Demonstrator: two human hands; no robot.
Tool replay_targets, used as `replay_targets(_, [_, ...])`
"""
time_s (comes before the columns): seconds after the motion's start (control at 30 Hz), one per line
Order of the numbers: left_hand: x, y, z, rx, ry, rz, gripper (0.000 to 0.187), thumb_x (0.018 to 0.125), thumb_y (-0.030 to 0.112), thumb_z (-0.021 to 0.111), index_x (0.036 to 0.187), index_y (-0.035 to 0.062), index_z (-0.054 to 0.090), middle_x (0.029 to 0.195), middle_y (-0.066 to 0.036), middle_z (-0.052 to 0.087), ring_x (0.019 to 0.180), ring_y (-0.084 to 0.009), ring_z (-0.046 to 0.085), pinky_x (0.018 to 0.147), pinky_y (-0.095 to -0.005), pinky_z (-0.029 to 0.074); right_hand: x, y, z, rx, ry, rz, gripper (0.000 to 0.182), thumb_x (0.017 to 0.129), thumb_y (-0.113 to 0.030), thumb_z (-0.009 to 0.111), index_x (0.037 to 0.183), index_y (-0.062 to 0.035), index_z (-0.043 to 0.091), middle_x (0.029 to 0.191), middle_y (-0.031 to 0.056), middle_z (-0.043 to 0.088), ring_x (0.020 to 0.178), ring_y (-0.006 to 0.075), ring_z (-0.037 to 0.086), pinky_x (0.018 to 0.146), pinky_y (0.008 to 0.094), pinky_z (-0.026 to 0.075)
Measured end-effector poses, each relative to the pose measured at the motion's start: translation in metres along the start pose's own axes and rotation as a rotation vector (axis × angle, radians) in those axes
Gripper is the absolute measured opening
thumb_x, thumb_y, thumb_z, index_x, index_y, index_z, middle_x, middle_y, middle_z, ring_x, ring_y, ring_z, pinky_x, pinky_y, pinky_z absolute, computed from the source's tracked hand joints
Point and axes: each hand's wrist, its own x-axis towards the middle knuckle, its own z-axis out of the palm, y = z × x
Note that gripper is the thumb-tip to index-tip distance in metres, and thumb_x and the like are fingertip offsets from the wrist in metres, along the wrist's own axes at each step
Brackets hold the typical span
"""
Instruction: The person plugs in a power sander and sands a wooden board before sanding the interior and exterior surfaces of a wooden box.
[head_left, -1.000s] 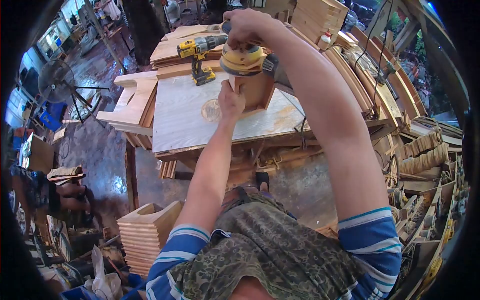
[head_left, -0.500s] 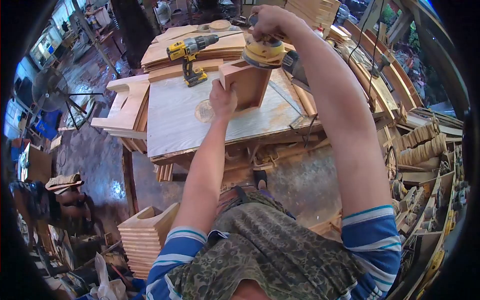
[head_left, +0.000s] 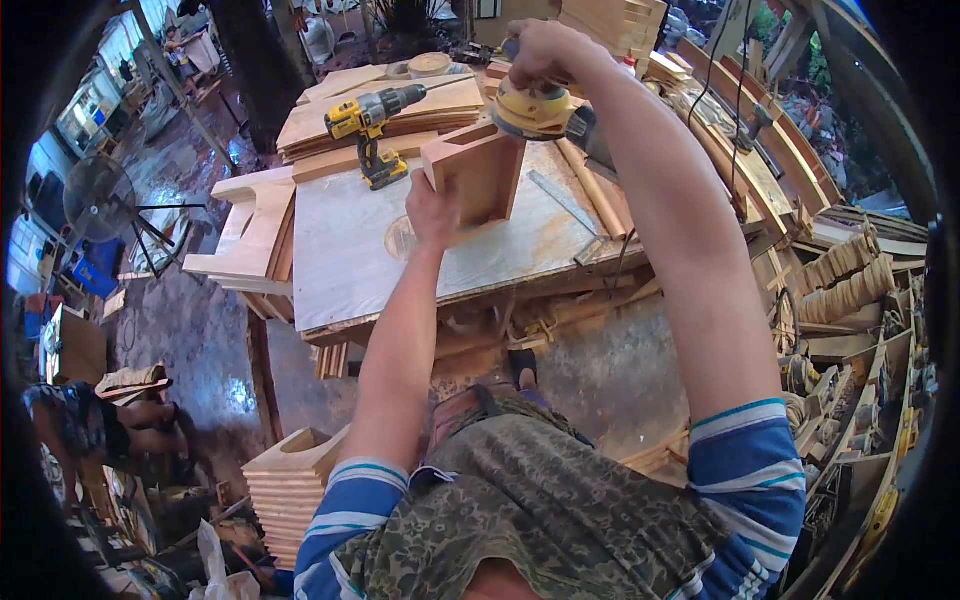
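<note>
A wooden box-like frame [head_left: 487,182] with an open side stands on edge on the workbench. My left hand [head_left: 436,208] is closed around its near left edge, bracing it upright. Above the box's far upper corner, my right hand [head_left: 550,52] grips a yellow orbital sander [head_left: 530,110] from the top. The sander's round pad is at the top edge of the box; whether it touches is hard to tell. A yellow and black cordless drill [head_left: 372,130] stands upright on its battery, left of the box.
The workbench [head_left: 345,265] carries a metal square [head_left: 565,203], a wooden rod [head_left: 592,188] and stacked boards [head_left: 440,108] at the back. Cut panels [head_left: 250,225] lie at the left. Below stands a stack of wooden pieces [head_left: 290,490]. A fan [head_left: 100,195] and a person [head_left: 110,425] are farther left.
The sander has shifted slightly to the right along the box's top edge. The box appears a little farther left, partly because the head view has moved. Both hands keep their grip.
</note>
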Motion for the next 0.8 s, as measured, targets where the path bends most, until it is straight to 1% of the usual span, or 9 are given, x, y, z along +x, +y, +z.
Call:
replay_targets(0.07, [0.003,-0.002,0.001,-0.024,-0.001,0.021,0.035,0.090,0.029,0.075,0.104,0.0036,0.054,0.089,-0.028,0.069,0.086,-0.0521,0.066,0.074,-0.0573,0.052,-0.003,-0.003,-0.004,0.017,0.033,-0.006,0.078,0.066,-0.027,0.078,0.141,-0.0217,0.059,0.129,0.0120,0.070,0.117,0.0319,0.069,0.097,0.0473,0.056])
replay_targets(0.13, [0.002,-0.004,0.002,-0.072,0.019,0.045,0.035,0.089,0.026,0.075,0.104,0.0028,0.054,0.089,-0.028,0.069,0.087,-0.0521,0.066,0.074,-0.0575,0.051,-0.009,-0.010,-0.011,0.039,-0.023,-0.059,0.087,0.064,-0.031,0.083,0.146,-0.0180,0.055,0.129,0.0152,0.069,0.117,0.0331,0.068,0.099,0.0437,0.054])
replay_targets(0.17, [0.003,-0.005,0.002,-0.068,0.020,0.041,0.035,0.089,0.026,0.075,0.104,0.0028,0.054,0.089,-0.028,0.069,0.087,-0.0521,0.066,0.074,-0.0575,0.051,-0.012,-0.014,-0.013,0.041,-0.026,-0.063,0.087,0.064,-0.031,0.083,0.146,-0.0180,0.055,0.129,0.0152,0.069,0.117,0.0331,0.068,0.099,0.0437,0.054])
replay_targets(0.27, [0.005,-0.009,0.001,0.027,0.025,0.143,0.034,0.088,0.023,0.077,0.103,0.0023,0.054,0.091,-0.029,0.069,0.088,-0.0522,0.066,0.074,-0.0563,0.051,-0.015,-0.029,-0.013,-0.007,-0.039,-0.051,0.085,0.064,-0.031,0.082,0.145,-0.0202,0.056,0.128,0.0141,0.070,0.115,0.0319,0.069,0.097,0.0445,0.055])
replay_targets(0.33, [0.006,-0.003,0.000,-0.083,0.013,0.031,0.034,0.087,0.019,0.078,0.103,0.0018,0.054,0.093,-0.028,0.070,0.091,-0.0518,0.066,0.075,-0.0544,0.052,-0.006,-0.037,-0.008,0.029,-0.067,-0.138,0.083,0.064,-0.030,0.081,0.143,-0.0220,0.057,0.127,0.0134,0.070,0.115,0.0315,0.069,0.095,0.0463,0.056])
replay_targets(0.47, [0.007,0.001,0.001,-0.038,0.013,0.037,0.033,0.087,0.017,0.078,0.104,0.0019,0.054,0.096,-0.028,0.071,0.093,-0.0507,0.066,0.077,-0.0524,0.053,0.000,-0.060,0.000,0.007,0.010,-0.193,0.083,0.063,-0.032,0.081,0.142,-0.0232,0.058,0.125,0.0132,0.071,0.113,0.0322,0.070,0.094,0.0468,0.057])
replay_targets(0.57, [0.006,0.010,-0.003,-0.067,0.009,-0.031,0.034,0.087,0.017,0.078,0.106,0.0021,0.054,0.097,-0.027,0.071,0.095,-0.0494,0.067,0.079,-0.0518,0.053,-0.006,-0.077,-0.003,-0.011,0.029,-0.226,0.083,0.063,-0.032,0.082,0.142,-0.0232,0.057,0.125,0.0129,0.071,0.113,0.0326,0.070,0.095,0.0468,0.057])
replay_targets(0.73, [0.009,0.011,-0.007,-0.046,-0.085,-0.120,0.034,0.086,0.016,0.077,0.106,0.0025,0.054,0.097,-0.028,0.071,0.096,-0.0502,0.066,0.081,-0.0528,0.053,0.001,-0.089,-0.003,-0.013,-0.024,-0.233,0.084,0.063,-0.033,0.082,0.143,-0.0234,0.057,0.126,0.0129,0.071,0.114,0.0329,0.069,0.095,0.0471,0.057])
replay_targets(0.8, [0.009,0.009,-0.007,-0.062,-0.077,-0.095,0.034,0.086,0.016,0.077,0.106,0.0023,0.054,0.096,-0.028,0.071,0.096,-0.0505,0.066,0.081,-0.0530,0.053,0.002,-0.092,-0.001,-0.017,-0.035,-0.230,0.084,0.063,-0.032,0.083,0.143,-0.0232,0.057,0.126,0.0130,0.071,0.114,0.0328,0.069,0.095,0.0473,0.057])
